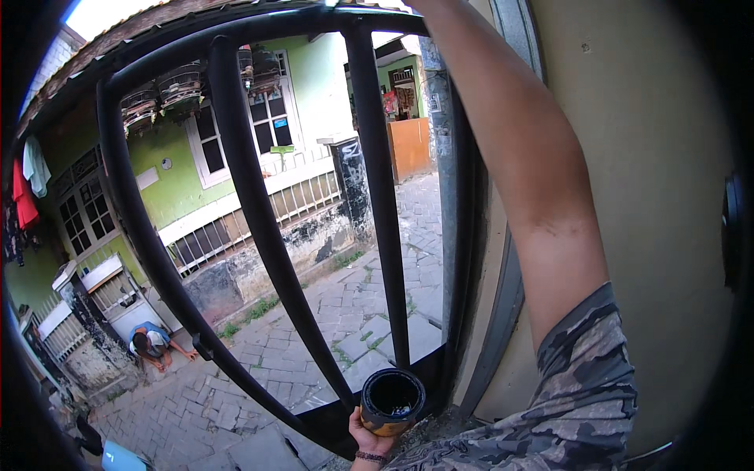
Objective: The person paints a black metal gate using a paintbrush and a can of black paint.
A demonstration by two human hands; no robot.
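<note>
My left hand (pixel 367 441), with a dark beaded bracelet at its wrist, is closed round the side of an open paint can (pixel 385 429). The can's rim and inside are coated black, and its outer wall is partly orange-yellow. It stands near the foot of a black metal gate (pixel 263 212) with thick round bars. My right arm (pixel 542 165), in a camouflage sleeve, stretches up along the gate's right side. Its hand lies beyond the top edge, so its fingers and anything in them are hidden.
A beige wall (pixel 644 196) and a metal frame (pixel 503 314) rise close on my right. Beyond the gate is a paved lane (pixel 314 322), with a person (pixel 151 344) crouched low at its far side. Birdcages (pixel 179 88) hang before a green house (pixel 169 200).
</note>
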